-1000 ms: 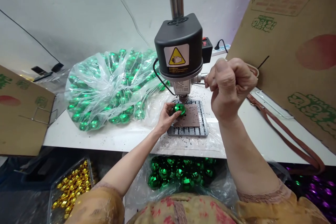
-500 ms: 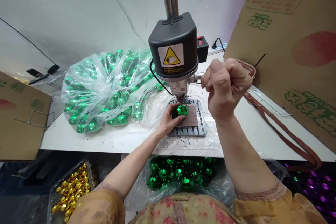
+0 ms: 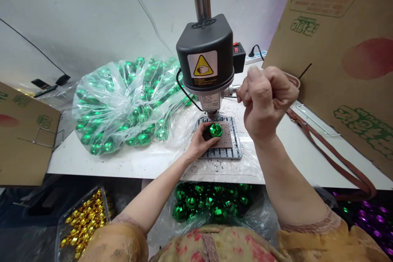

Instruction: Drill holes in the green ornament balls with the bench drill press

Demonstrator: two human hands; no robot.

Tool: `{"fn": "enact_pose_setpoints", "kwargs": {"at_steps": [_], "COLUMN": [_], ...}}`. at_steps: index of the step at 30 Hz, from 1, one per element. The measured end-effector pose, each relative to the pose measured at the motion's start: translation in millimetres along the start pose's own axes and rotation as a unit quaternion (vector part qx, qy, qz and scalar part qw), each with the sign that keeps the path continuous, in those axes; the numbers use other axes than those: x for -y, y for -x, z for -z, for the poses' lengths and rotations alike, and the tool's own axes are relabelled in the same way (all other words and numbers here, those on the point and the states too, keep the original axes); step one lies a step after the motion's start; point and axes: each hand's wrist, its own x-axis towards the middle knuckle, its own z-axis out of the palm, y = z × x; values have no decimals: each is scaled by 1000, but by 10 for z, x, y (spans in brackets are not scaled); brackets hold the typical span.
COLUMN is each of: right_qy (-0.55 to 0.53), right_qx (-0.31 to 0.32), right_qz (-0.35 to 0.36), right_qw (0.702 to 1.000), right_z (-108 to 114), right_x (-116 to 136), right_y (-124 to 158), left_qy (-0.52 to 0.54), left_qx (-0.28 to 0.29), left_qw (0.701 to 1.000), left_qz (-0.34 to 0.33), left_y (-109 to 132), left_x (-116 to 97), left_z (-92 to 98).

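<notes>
A shiny green faceted ball (image 3: 216, 129) sits under the chuck of a small black-headed drill press (image 3: 205, 55). My left hand (image 3: 201, 141) holds this ball between thumb and fingers, over a brownish pad (image 3: 226, 139) on the slotted metal base (image 3: 237, 147). Raised at the right of the machine, my right hand (image 3: 267, 100) is closed in a fist around the feed lever, whose metal hub (image 3: 232, 90) shows beside it. The grip end of the lever is hidden by my fingers. Dark specks are scattered over the base and table.
Left on the white table (image 3: 123, 163) lies a clear bag of green balls (image 3: 123, 106). More green balls (image 3: 208, 202) are in plastic below the edge, with gold balls (image 3: 86, 221) in a clear bin. Cardboard boxes (image 3: 344, 32) flank the table; a brown strap (image 3: 331, 151) lies right.
The green ball has turned a little in my left hand, and its top looks different. Both hands and the machine appear slightly further right in view; my right fist stays at the lever.
</notes>
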Motion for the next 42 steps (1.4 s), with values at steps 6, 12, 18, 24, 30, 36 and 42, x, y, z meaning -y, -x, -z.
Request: {"fn": "enact_pose_setpoints", "kwargs": {"at_steps": [6,12,18,24,30,36,42], "right_qy": [3,23,8,2,16,5,10], "right_qx": [13,18,33,35,47,55,69], "right_qz": [41,44,72,88,108,124,136], "right_qw": [999,999,997,996,993,991,988], "right_z": [66,101,149,169,215,231,265], "right_x": [-43,-41,-100,-142,-168,-201,-195], "right_y": [143,182,235,251,298,329,395], "left_qy": [-16,-4,4,-4,6,2,-9], "left_qx": [-5,-5,4,6,8,0,-3], "left_qw": [1000,1000,1000,1000,1000,1000,999], "left_qz": [-12,-19,-19,-16,-17,-23,-32], "left_y": [-6,-11,-7,1,-3,-8,-2], "left_x": [-46,-76,-66,-3,-18,-51,-65], "left_z": [-4,-9,-8,8,0,-12,-6]}}
